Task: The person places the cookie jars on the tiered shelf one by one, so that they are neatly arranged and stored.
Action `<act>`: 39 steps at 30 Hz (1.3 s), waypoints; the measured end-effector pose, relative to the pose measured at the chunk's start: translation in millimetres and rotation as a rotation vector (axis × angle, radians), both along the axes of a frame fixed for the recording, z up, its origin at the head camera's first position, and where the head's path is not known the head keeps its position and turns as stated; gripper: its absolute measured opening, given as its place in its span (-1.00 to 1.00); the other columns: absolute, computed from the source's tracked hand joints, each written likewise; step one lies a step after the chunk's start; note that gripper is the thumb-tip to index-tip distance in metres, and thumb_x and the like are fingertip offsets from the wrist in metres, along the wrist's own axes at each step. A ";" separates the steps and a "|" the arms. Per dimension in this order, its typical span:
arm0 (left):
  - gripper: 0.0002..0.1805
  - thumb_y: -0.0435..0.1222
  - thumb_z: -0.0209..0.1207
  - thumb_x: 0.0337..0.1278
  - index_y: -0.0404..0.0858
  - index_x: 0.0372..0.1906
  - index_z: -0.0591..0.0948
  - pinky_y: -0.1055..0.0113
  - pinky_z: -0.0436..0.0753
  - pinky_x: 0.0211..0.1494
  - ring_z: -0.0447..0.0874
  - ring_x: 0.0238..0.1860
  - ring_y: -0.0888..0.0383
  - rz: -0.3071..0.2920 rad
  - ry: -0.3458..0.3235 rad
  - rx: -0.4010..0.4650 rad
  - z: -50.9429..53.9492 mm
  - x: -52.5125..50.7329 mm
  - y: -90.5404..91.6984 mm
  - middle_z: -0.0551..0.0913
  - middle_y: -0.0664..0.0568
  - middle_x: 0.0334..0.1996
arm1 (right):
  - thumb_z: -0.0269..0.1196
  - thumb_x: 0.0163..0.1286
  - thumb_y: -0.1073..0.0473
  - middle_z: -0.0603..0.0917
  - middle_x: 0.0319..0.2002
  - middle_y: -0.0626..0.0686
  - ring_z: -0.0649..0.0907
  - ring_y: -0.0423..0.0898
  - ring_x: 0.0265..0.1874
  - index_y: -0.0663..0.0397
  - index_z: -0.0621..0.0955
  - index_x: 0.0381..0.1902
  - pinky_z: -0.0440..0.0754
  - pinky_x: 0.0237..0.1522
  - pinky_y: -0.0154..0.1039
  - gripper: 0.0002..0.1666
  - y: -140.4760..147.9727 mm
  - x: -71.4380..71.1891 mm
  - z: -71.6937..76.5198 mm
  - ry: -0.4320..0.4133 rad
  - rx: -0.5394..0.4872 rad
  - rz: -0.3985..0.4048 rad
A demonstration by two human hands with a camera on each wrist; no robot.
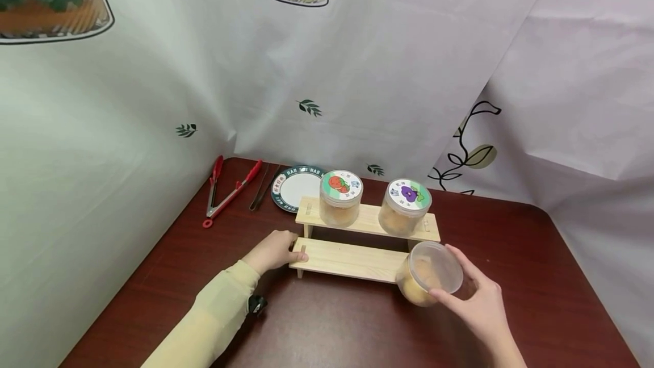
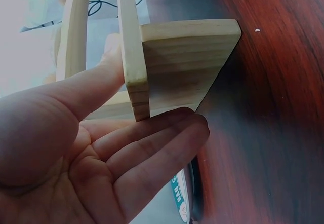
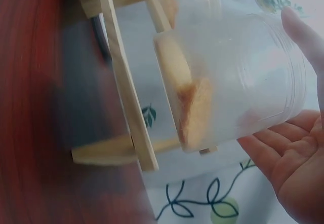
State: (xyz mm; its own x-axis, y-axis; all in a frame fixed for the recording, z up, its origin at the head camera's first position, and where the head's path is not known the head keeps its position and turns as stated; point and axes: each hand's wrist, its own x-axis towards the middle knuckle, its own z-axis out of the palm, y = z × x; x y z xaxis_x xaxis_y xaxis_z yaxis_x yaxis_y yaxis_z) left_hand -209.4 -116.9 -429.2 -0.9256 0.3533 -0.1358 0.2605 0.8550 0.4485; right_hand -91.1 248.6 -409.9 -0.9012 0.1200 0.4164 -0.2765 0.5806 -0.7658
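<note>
A two-step wooden rack (image 1: 352, 259) stands on the table. My left hand (image 1: 276, 251) holds the left end of its lower step, thumb on top and fingers against the end and leg (image 2: 187, 64). My right hand (image 1: 480, 300) grips a clear plastic jar (image 1: 416, 285) near its rim, thumb on one side and fingers on the other. Golden, bread-like pieces (image 3: 195, 107) lie in the bottom of this jar, and its top looks uncovered. The jar is tilted at the lower step's right end, with a gap beneath it in the right wrist view.
Two lidded jars stand on the upper step, one with a strawberry-like label (image 1: 341, 185), one with a purple-flower label (image 1: 410, 193). Behind the rack lies a green-rimmed plate (image 1: 280, 191). Red-handled tongs (image 1: 225, 202) and thin dark tweezers (image 1: 261, 189) lie at the left.
</note>
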 end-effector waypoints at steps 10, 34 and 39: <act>-0.64 -0.10 0.38 -0.04 -0.33 -0.29 0.64 0.31 0.40 -0.37 0.39 -0.51 0.18 0.000 -0.008 -0.009 2.6 0.1 0.3 0.53 0.09 -0.58 | 0.56 -0.25 0.42 0.59 0.08 -0.03 0.55 -0.41 -0.03 0.14 0.49 0.22 0.47 -0.08 -0.57 -0.05 -31.4 -13.7 -0.4 0.071 -0.071 0.184; -0.69 -0.11 0.39 -0.05 -0.27 -0.41 0.61 0.34 0.34 -0.43 0.34 -0.56 0.19 -0.011 -0.009 -0.005 2.7 -1.4 -0.5 0.45 0.11 -0.65 | 0.57 -0.15 0.09 0.54 0.18 0.00 0.53 -0.11 0.13 -0.04 0.47 0.26 0.51 0.07 -0.10 -0.06 -99.3 -42.3 -0.6 -0.066 -0.024 0.297; -0.69 -0.11 0.39 -0.06 -0.27 -0.41 0.61 0.33 0.37 -0.42 0.36 -0.56 0.19 -0.008 -0.019 -0.001 4.2 -2.2 0.0 0.47 0.10 -0.64 | 0.57 -0.14 0.03 0.57 0.15 0.04 0.54 -0.04 0.13 -0.07 0.46 0.27 0.50 0.07 0.03 -0.05 -110.5 -48.9 -1.0 -0.086 -0.018 0.296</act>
State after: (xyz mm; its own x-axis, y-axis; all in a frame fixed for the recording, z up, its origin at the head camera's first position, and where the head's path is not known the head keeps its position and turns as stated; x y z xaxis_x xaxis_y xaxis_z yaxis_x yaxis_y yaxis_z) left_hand -211.6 -116.9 -424.9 -0.9201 0.3602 -0.1541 0.2583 0.8535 0.4526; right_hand -140.0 138.0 -410.9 -0.9298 -0.1467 0.3376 -0.3658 0.4702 -0.8032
